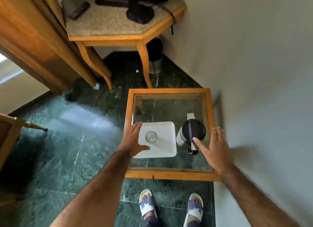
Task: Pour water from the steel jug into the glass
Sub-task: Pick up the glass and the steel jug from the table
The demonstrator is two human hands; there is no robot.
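Both hands hang spread and empty: left hand (133,140) beside the glass (151,137) on its white tray (165,147), right hand (216,147) with its thumb by the steel jug (190,135). Jug likely heavy, slick; its near-side handle (193,148) suits gripping.

one glass (151,136), one jug (191,133), one tray (166,133)

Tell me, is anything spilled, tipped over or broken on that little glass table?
Nothing stands out. The glass stands upright on the white tray, the steel jug upright beside it. No puddle shows on the glass table. Both hands, left hand and right hand, are open.
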